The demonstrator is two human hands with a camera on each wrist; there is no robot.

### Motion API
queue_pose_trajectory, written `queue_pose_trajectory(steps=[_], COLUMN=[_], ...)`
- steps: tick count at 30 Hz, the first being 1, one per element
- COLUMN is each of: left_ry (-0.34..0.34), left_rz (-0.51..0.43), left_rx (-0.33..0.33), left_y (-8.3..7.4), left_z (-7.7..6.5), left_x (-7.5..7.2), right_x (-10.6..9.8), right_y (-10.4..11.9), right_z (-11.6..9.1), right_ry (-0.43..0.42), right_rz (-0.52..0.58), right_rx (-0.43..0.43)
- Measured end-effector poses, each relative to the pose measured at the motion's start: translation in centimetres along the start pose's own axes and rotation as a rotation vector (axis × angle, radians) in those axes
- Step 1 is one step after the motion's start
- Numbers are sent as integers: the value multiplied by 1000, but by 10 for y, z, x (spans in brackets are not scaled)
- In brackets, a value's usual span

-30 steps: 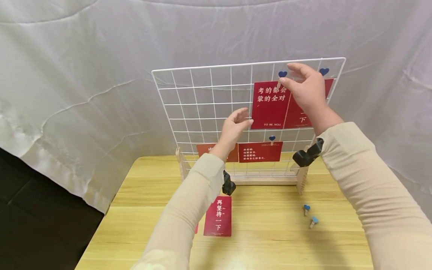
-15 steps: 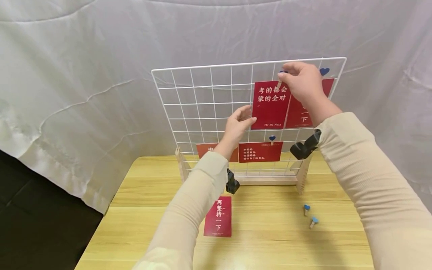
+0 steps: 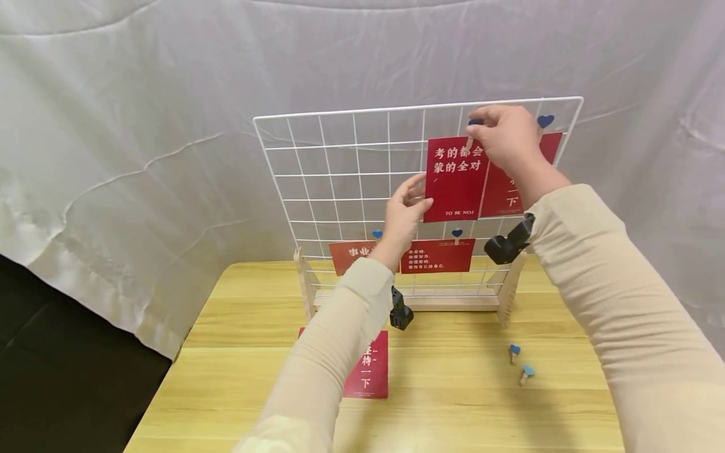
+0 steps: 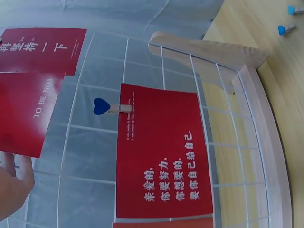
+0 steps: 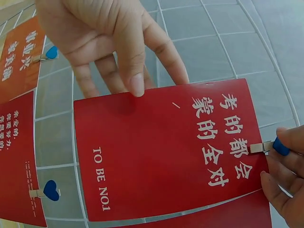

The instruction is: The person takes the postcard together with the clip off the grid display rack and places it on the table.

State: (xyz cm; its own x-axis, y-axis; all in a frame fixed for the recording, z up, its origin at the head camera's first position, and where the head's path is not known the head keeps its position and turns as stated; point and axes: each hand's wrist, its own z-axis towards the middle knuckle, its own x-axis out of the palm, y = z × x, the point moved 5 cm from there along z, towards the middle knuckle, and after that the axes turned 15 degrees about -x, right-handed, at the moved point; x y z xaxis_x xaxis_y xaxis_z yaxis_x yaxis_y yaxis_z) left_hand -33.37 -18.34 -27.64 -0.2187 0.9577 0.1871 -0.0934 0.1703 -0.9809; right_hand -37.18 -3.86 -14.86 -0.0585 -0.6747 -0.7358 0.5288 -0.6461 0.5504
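Note:
A red card [image 3: 447, 195] with white characters, "TO BE NO.1" at its foot, hangs near the top of a white wire grid [image 3: 340, 174]. My left hand [image 3: 403, 217] holds its left edge, thumb over the front and fingers at the edge and behind. At the card's top, my right hand [image 3: 508, 138] pinches a small wooden clothespin [image 5: 261, 147] with a dark blue heart. In the right wrist view, the pin's jaws overlap the card's top edge. A second red card [image 3: 512, 200] hangs alongside, partly hidden by my right hand.
Lower on the grid hang an orange-red card [image 3: 345, 255] and a red card [image 3: 447, 257], with heart clothespins. Wooden feet [image 3: 511, 292] support the grid. On the table [image 3: 453, 390] lie a blue-heart clothespin [image 3: 514, 352], a light-blue one [image 3: 527, 374] and red cards [image 3: 374, 371] under my left forearm.
My left hand has moved right to the card's left edge and taken hold. My right hand has shifted left and closed over the heart clothespin. The card's lower edge sits slightly lower.

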Motion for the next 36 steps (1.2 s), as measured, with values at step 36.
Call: queue_pose_trajectory(steps=[36], left_ry=[-26], left_rz=[-7], left_rx=[-9], left_y=[-16], left_z=[-20], left_x=[-3], right_x=[18], right_y=[-86], right_z=[52], right_ry=[-193], right_rz=[169], right_rx=[53])
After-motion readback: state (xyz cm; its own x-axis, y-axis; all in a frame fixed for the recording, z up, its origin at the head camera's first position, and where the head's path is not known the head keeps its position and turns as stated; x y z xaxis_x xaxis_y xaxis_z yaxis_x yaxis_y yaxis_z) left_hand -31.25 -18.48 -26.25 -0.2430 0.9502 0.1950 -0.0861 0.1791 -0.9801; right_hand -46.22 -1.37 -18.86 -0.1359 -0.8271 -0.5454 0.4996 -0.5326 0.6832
